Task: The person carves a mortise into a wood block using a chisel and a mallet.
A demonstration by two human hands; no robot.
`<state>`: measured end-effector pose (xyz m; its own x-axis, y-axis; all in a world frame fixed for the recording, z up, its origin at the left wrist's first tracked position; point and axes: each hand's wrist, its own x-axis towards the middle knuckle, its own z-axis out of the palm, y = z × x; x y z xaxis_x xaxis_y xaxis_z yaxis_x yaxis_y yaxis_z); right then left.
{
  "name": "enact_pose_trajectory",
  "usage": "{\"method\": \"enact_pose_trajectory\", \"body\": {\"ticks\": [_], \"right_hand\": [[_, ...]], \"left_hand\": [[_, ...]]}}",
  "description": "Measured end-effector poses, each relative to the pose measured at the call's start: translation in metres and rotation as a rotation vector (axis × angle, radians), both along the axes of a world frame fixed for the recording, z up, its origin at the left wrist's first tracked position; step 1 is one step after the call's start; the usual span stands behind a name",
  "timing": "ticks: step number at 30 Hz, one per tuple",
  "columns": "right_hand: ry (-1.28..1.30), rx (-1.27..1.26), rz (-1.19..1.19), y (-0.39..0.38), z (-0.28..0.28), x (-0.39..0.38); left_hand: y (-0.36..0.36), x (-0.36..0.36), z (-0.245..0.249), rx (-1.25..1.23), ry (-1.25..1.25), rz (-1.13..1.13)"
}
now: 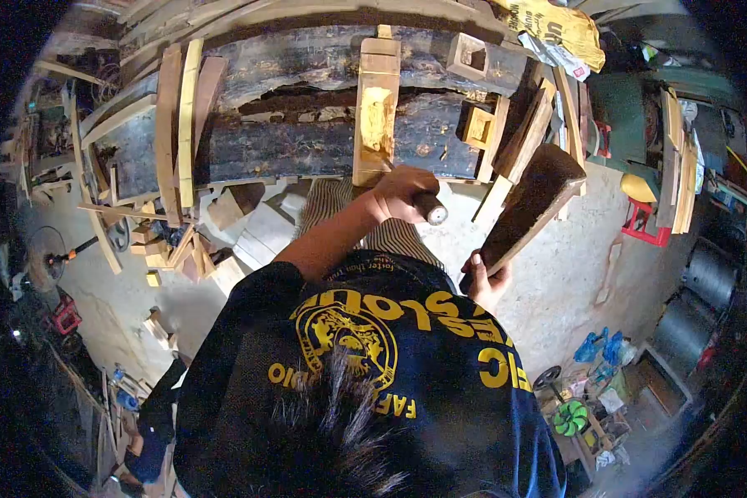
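Observation:
My left hand is wrapped around the handle of a chisel, whose round butt end sticks out toward me. The chisel's tip points at the near end of a wooden block, though my fingers hide most of the blade. Pale, freshly cut wood shows in a long hollow on the block's top. To the right, my right hand grips the narrow lower end of a heavy brown wooden club, raised and tilted, its broad end up and away from the chisel.
The block lies across a dark, cracked timber bench. A hollow wooden box piece, a smaller one and wood strips lie on it. Offcuts litter the floor at left. A red stool stands right.

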<state>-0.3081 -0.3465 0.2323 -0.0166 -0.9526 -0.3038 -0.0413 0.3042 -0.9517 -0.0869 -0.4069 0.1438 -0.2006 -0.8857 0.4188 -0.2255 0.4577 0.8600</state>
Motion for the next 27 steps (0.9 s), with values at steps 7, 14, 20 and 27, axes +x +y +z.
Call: {"method": "enact_pose_trajectory", "body": {"ticks": [7, 14, 20, 27], "right_hand": [[0.007, 0.042, -0.069, 0.016, 0.000, 0.014], [0.013, 0.052, -0.096, 0.028, -0.010, 0.021], [0.044, -0.051, -0.167, 0.035, -0.014, 0.029], [0.011, 0.050, -0.169, 0.047, -0.023, 0.016]], "left_hand": [[-0.008, 0.005, 0.000, -0.166, -0.086, -0.098], [-0.020, 0.010, -0.016, -0.142, -0.040, -0.218], [-0.021, 0.003, -0.019, -0.148, 0.012, -0.216], [-0.023, 0.000, -0.015, -0.145, -0.015, -0.200]]}}
